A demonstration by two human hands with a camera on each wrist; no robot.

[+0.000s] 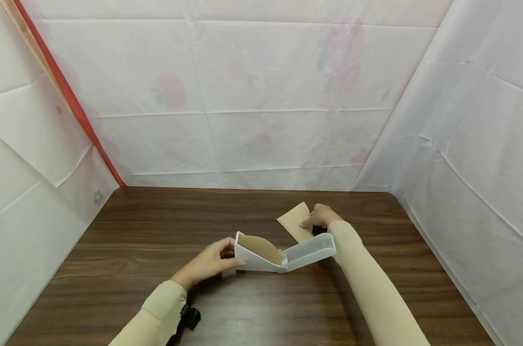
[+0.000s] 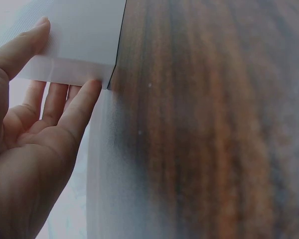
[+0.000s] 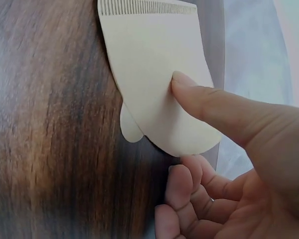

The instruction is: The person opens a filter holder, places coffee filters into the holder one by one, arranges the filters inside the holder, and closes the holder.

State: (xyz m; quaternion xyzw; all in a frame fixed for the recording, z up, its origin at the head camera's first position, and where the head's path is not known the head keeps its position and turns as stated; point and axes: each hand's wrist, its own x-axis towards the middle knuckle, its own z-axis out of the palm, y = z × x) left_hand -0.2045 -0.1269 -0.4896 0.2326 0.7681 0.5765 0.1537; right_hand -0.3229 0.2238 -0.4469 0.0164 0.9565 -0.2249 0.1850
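A pale grey filter box (image 1: pixel 257 259) stands on the table with its hinged lid (image 1: pixel 311 252) swung out to the right. Brown paper coffee filters (image 1: pixel 261 247) fill its body. At the box's left end, my left hand (image 1: pixel 211 259) grips it, thumb (image 2: pixel 27 45) on the near side and fingers on the end wall. Beyond the lid, my right hand (image 1: pixel 322 216) pinches a tan paper coffee filter (image 1: pixel 297 222). The right wrist view shows that filter's crimped edge (image 3: pixel 147 7) and rounded end, with the thumb (image 3: pixel 199 97) lying on its face and curled fingers partly beneath.
The dark wooden table (image 1: pixel 157 216) extends around both hands. A white patterned sheet (image 1: pixel 244 96) hangs behind it and along the sides, with a red strip (image 1: pixel 71 96) at the left corner. A black wrist device (image 1: pixel 190 317) sits by the left sleeve.
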